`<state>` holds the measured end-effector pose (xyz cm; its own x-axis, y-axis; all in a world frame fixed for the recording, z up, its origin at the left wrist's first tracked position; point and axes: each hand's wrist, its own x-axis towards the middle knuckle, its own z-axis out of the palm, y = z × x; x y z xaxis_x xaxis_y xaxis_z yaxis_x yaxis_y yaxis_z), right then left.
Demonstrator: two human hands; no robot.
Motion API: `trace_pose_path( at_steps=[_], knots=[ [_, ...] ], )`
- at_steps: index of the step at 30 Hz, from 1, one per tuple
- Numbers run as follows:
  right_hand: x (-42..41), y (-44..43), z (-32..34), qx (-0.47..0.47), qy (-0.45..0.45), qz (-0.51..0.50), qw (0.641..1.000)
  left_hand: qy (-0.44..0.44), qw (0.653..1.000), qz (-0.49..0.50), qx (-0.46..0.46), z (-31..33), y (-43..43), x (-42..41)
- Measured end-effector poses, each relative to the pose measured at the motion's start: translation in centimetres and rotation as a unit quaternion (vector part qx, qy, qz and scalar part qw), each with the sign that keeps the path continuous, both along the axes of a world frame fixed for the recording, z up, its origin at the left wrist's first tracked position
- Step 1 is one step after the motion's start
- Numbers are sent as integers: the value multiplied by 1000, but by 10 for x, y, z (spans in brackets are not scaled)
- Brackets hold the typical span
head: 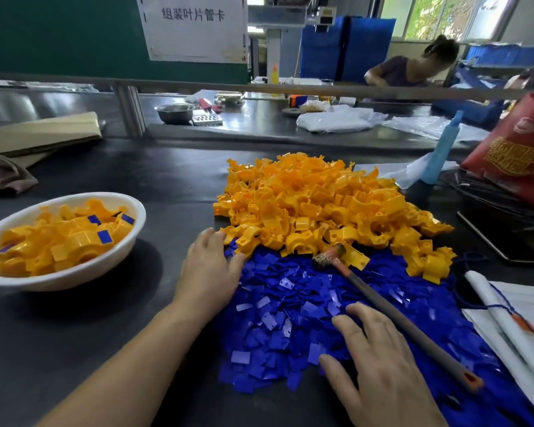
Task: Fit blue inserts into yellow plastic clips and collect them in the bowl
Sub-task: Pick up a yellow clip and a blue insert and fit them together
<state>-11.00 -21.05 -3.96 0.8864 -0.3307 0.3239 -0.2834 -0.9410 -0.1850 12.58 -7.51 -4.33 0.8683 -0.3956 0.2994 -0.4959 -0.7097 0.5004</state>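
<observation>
A big heap of yellow plastic clips (pixel 321 204) lies on the dark table, with a spread of flat blue inserts (pixel 290 322) in front of it. My left hand (pixel 208 269) lies flat at the left edge of both piles, fingertips touching the nearest yellow clips. My right hand (pixel 379 365) rests with straight fingers on the blue inserts, holding nothing. At the left, a white bowl (pixel 74 277) holds several yellow clips with blue inserts fitted.
A small hammer (pixel 392 312) with a grey handle lies across the blue inserts, beside my right hand. White bags (pixel 512 318) lie at the right, a red bag (pixel 518 149) and blue bottle (pixel 441 149) behind. Cardboard (pixel 40 134) sits far left. A person works at the rear bench.
</observation>
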Motion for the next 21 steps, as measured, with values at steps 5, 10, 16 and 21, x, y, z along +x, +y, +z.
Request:
trace_pose_path(
  at_steps=[5,10,16,21],
  knots=[
    [4,-4,-1,-2,-42,6,999,-4,991,-30,129,9,-12,51],
    [2,-7,-5,20,-50,2,999,-71,978,-55,188,-1,-6,60],
    [-4,-13,-4,54,-58,2,997,96,990,33,-99,27,25,28],
    [-10,-4,8,94,-99,31,990,370,860,-5,-352,52,47,-63]
  ],
)
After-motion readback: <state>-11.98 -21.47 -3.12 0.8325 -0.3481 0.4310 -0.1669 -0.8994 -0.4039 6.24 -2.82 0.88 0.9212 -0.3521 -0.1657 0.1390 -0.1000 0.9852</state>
